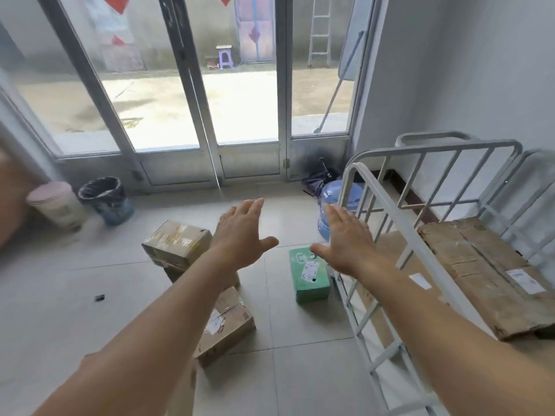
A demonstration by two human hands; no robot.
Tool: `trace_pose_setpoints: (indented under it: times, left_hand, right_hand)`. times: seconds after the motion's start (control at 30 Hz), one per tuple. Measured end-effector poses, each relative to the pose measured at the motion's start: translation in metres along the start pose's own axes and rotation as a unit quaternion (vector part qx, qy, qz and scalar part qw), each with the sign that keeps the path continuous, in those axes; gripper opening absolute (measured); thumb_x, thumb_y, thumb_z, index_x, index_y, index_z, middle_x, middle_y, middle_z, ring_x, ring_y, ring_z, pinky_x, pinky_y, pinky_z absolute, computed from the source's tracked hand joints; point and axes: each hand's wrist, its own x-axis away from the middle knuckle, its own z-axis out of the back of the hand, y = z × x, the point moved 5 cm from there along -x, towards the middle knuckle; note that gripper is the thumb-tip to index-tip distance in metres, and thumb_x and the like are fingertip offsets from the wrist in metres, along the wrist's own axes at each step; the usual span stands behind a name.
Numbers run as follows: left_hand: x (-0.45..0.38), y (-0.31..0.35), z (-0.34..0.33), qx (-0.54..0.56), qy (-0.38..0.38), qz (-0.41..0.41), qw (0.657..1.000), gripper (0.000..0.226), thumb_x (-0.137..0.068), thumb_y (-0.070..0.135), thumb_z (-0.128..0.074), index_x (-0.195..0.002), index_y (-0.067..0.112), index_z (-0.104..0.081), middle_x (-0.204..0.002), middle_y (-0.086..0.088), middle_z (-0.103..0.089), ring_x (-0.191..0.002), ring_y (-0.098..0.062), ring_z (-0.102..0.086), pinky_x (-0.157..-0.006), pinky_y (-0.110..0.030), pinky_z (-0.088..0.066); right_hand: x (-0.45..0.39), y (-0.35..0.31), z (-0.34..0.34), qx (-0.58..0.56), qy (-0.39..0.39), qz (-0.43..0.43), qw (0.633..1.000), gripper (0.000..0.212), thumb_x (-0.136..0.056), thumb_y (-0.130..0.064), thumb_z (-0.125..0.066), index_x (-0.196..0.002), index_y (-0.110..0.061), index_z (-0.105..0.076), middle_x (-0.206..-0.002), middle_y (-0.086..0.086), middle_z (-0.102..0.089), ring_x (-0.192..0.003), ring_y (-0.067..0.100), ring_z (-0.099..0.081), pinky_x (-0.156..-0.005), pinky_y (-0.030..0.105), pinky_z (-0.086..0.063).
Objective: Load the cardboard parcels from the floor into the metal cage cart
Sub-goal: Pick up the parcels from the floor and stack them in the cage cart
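While both hands [240, 232] [348, 238] hover spread, holding nothing | cart [375, 187]: flat cardboard [486, 277] only | floor: brown parcels [177, 243], green box [309, 276] remain

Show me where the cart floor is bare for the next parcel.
The cage cart is partly filled: a flattened cardboard sheet covers its right side. The free strip runs between that sheet and the near railing, lined with flat cardboard. On the tiles it is crowded: brown parcels cluster left, and the green box stands close by the railing.
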Motion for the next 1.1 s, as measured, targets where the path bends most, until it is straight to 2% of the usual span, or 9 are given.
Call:
trace_pose_setpoints:
  times: [0.23,0.47,0.73,1.1]
  left_hand:
    - [0.091,-0.056,0.009,0.01,0.021,0.124,0.992,0.085,-0.088,0.046,-0.063,-0.154,0.019,-0.018,-0.158,-0.003,-0.025,-0.145,-0.022,-0.02,-0.117,-0.037,-0.015]
    - [0.209,-0.078,-0.004,0.021,0.051,0.26,0.964,0.082,-0.089,0.046,-0.062,-0.153,0.018,-0.019,-0.157,-0.001,-0.027,-0.143,-0.021,-0.023,-0.116,-0.036,-0.018]
    - [0.347,-0.093,-0.016,0.05,0.071,0.4,0.913,0.076,-0.09,0.043,-0.061,-0.151,0.017,-0.023,-0.153,-0.002,-0.03,-0.141,-0.021,-0.026,-0.114,-0.034,-0.021]
    - [0.488,-0.136,-0.044,0.082,0.093,0.552,0.825,0.08,-0.092,0.049,-0.055,-0.154,0.018,-0.016,-0.157,-0.001,-0.023,-0.144,-0.021,-0.02,-0.116,-0.035,-0.019]
  right_hand:
    - [0.029,-0.072,-0.024,0.019,-0.028,0.114,0.993,0.083,-0.092,-0.047,-0.057,-0.154,-0.016,-0.011,-0.161,0.003,-0.014,-0.148,0.023,-0.013,-0.118,0.042,-0.012]
    - [0.085,-0.121,-0.064,0.01,-0.08,0.227,0.97,0.085,-0.091,-0.048,-0.056,-0.155,-0.017,-0.01,-0.162,0.003,-0.013,-0.148,0.022,-0.012,-0.119,0.042,-0.013]
    - [0.165,-0.175,-0.106,0.017,-0.157,0.333,0.93,0.085,-0.091,-0.048,-0.055,-0.156,-0.018,-0.008,-0.162,0.002,-0.01,-0.149,0.02,-0.008,-0.12,0.039,-0.011]
    - [0.254,-0.274,-0.174,0.028,-0.253,0.429,0.867,0.085,-0.093,-0.049,-0.054,-0.156,-0.019,-0.006,-0.163,0.001,-0.008,-0.149,0.021,-0.008,-0.12,0.041,-0.008]
